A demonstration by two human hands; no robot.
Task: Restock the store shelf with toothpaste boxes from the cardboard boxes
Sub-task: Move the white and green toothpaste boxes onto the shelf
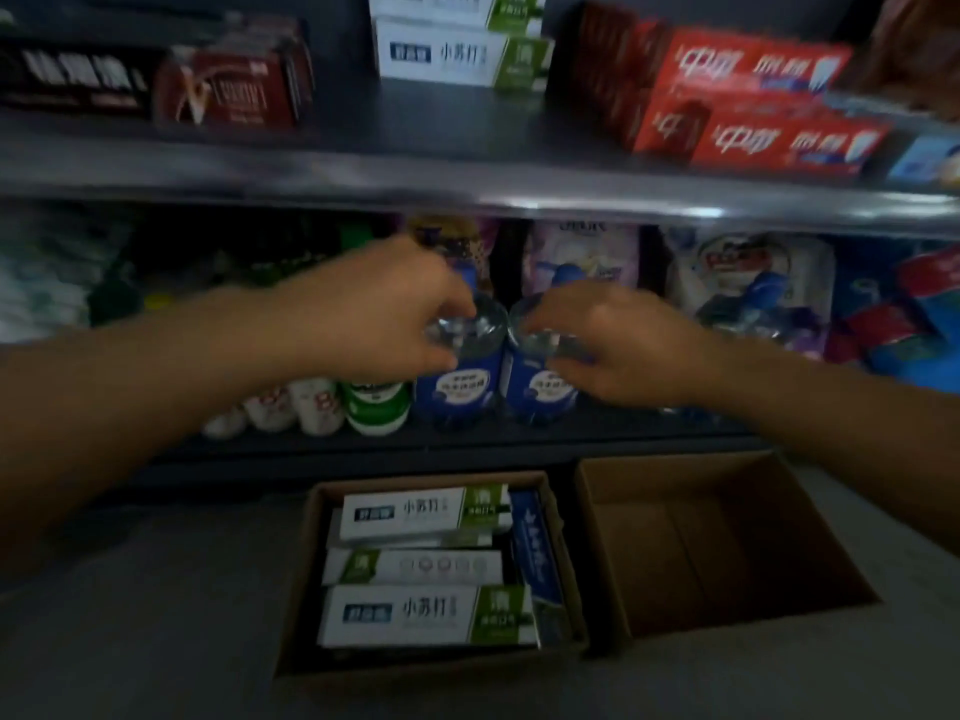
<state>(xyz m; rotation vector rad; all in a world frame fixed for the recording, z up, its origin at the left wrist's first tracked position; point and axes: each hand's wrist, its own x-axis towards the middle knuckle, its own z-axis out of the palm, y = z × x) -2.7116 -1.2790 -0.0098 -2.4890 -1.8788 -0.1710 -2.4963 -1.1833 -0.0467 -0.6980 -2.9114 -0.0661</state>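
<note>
On the floor stands a cardboard box point(297, 605) holding several white-and-green toothpaste boxes point(426, 613) and a blue one point(535, 553) on its edge. To its right is a second cardboard box point(727, 543) with nothing in it. Matching white-and-green toothpaste boxes point(457, 52) are stacked on the upper shelf point(311, 171). My left hand point(384, 309) and my right hand point(613, 345) hover side by side in front of the lower shelf, above the cartons. Their fingers hang loosely curled and hold nothing. The picture is blurred.
Red toothpaste boxes point(753, 116) fill the upper shelf's right side, dark red packs point(234, 85) its left. Behind my hands, the lower shelf holds blue-labelled bottles point(457, 387), a green-and-white bottle point(376, 407) and refill pouches point(748, 283).
</note>
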